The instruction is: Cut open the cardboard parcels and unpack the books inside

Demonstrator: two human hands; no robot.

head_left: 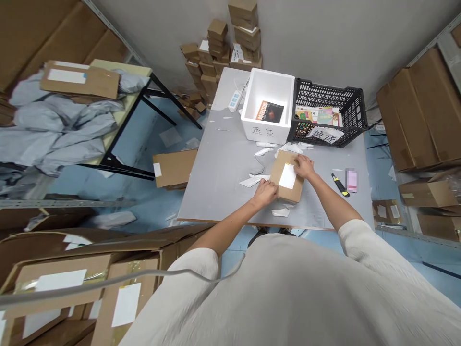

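A brown cardboard box [296, 188] with a white label [288, 176] lies near the front of the grey table [216, 168]. My left hand [265, 192] presses against the box's left side with its fingers bent together. At the label's upper right edge, the fingertips of my right hand [305, 166] are drawn together on the box; whether they pinch anything is too small to tell. Torn white paper scraps [253, 181] lie around the box. To the right are a black and yellow cutter [340, 185] and a pink item [351, 180].
Behind the box stand a white foam bin [266, 129] and a black crate [356, 108], both holding books or booklets. A power strip [235, 101] lies at the back left. Open cartons [126, 250] fill the lower left, and a grey cable [144, 273] crosses there.
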